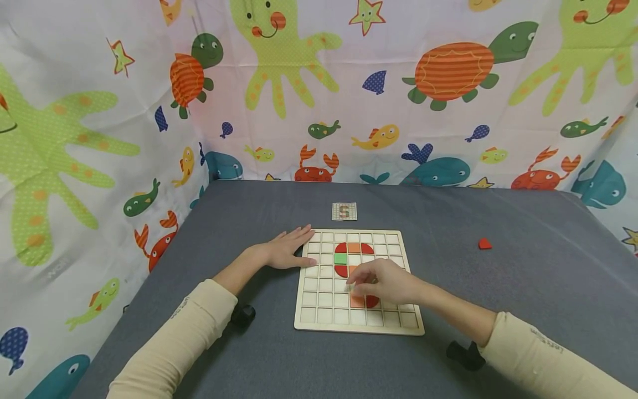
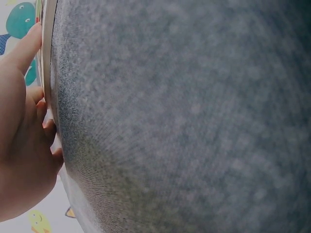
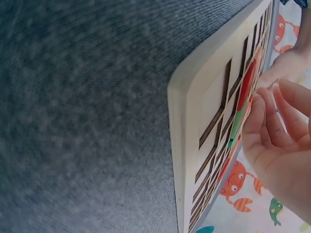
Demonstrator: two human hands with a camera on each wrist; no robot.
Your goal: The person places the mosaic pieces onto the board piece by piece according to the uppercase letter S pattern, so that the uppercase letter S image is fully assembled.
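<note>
A square wooden grid board (image 1: pixel 326 316) lies on the grey table, with red, orange and green tiles set in its cells. My left hand (image 1: pixel 289 248) rests at the board's upper left edge, fingers stretched out and thumb over the rim. Over the middle of the board, my right hand (image 1: pixel 386 281) has its fingers bent down, fingertips close to the cells. It covers part of the tile pattern. In the right wrist view the fingertips are beside a green tile (image 3: pixel 237 126) and a red tile (image 3: pixel 247 82); I cannot tell whether they pinch a tile.
A small card (image 1: pixel 344 211) with a coloured S-shaped pattern on a grid lies behind the board. A loose red tile (image 1: pixel 485 244) is on the table to the right. Behind the table hangs a curtain (image 1: pixel 319 155) printed with sea animals.
</note>
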